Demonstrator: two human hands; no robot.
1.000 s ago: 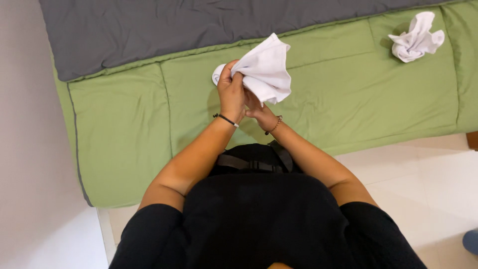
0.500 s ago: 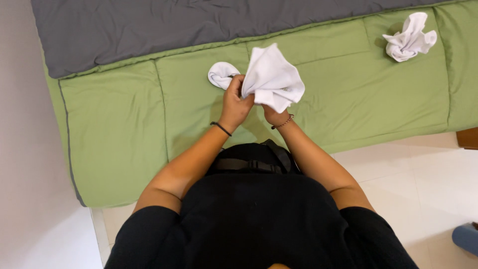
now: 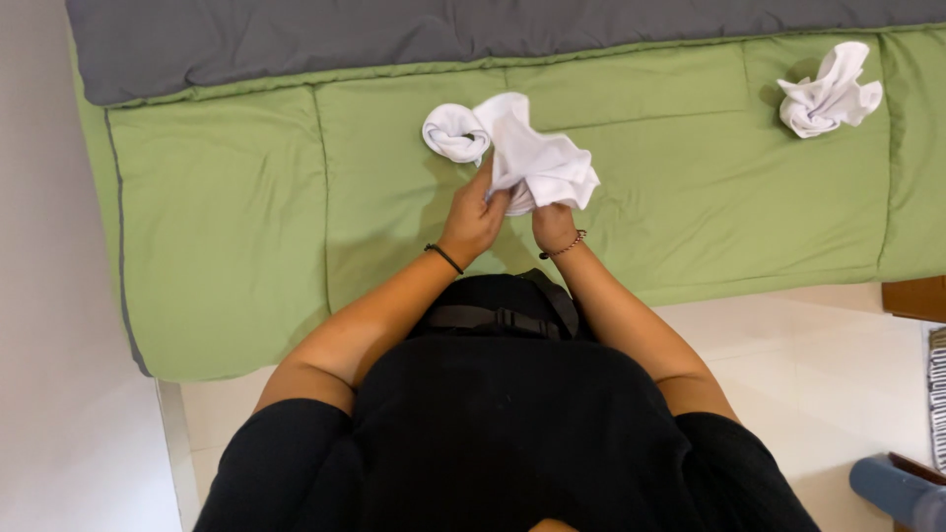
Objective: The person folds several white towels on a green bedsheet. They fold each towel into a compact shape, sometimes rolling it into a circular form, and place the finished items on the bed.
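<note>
Both of my hands hold a white cloth (image 3: 537, 158) above a green quilt (image 3: 246, 227) spread over a bed. My left hand (image 3: 473, 219) grips the cloth's lower left side; a dark band circles that wrist. My right hand (image 3: 552, 225) is partly hidden under the cloth's bunched folds and wears a beaded bracelet. One end of the cloth is rolled into a round coil (image 3: 453, 131) that lies on the quilt just left of the raised part.
A second crumpled white cloth (image 3: 828, 94) lies on the quilt at the far right. A grey blanket (image 3: 394, 34) covers the bed's far side. Pale floor tiles (image 3: 838, 374) run along the near edge, with a blue object (image 3: 892, 488) at the bottom right.
My hands have lowered toward the quilt. The cloth has gone from a raised, spread shape to a tighter bunch, and its rolled end now rests on the quilt at the left.
</note>
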